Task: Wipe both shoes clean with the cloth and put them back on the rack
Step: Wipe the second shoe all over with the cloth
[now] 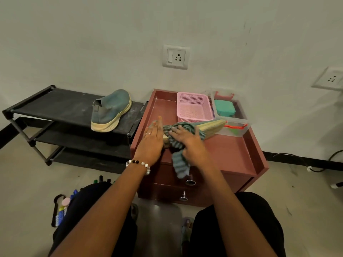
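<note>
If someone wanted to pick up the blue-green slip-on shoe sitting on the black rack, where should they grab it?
Probably at the heel collar of the blue-green slip-on shoe, coming from above: its opening faces up at the left end, so fingers can hook inside it. It stands upright on the black rack, with nothing around it.

Single head-worn view, wide-angle, looking forward and steeply down from above the seated lap. Close over the red desk (239, 154), forearms reaching in from the bottom edge. Facing the wall (111, 43), black rack (55, 106) off to the left.
</note>
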### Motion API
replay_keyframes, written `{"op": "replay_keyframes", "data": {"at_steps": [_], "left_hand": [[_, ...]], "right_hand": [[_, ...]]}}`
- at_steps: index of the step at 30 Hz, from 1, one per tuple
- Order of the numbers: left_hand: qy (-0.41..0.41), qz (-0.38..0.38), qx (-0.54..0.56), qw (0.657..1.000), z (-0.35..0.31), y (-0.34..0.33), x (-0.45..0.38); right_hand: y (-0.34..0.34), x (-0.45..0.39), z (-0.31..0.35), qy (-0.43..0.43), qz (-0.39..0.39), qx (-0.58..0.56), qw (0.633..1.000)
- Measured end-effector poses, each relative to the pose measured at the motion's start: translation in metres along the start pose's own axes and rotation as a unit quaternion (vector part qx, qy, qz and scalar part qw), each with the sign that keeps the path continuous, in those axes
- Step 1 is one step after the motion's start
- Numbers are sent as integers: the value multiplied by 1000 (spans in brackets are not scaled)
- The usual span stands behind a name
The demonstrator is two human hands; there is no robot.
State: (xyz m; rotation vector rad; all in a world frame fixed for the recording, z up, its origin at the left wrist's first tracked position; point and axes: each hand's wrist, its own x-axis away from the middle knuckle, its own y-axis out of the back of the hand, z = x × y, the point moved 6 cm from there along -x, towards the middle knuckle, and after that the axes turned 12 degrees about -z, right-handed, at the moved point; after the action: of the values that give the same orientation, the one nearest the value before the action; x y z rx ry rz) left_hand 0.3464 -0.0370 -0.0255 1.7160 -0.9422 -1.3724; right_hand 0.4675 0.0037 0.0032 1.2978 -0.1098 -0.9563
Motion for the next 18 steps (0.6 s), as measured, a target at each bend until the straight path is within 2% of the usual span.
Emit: {"op": "replay_keyframes", "data": {"at_steps": [4,6,10,12,14,16,18], "left_hand": [[1,-4,14,1000,3,4,0],[0,-5,12,1000,3,2,1],[42,-26,0,999,3,0,6],[51,-27,10,998,3,-2,5],[65,-19,54,996,6,-3,4],[78,-15,98,992,10,-2,2],[93,-21,134,986,12,-3,3]], "right_hand": [[22,1,-26,-44,-63,163,984],[25,2,-30,-70,-120,198,970],[23,2,-35,-163,-173,252,938],[12,-3,-22,-151,-175,222,947],[-8,-5,0,-126,-137,160,969],[-21,-3,15,-134,-106,66,983],[-18,-3,23,-163,-109,-72,978]]}}
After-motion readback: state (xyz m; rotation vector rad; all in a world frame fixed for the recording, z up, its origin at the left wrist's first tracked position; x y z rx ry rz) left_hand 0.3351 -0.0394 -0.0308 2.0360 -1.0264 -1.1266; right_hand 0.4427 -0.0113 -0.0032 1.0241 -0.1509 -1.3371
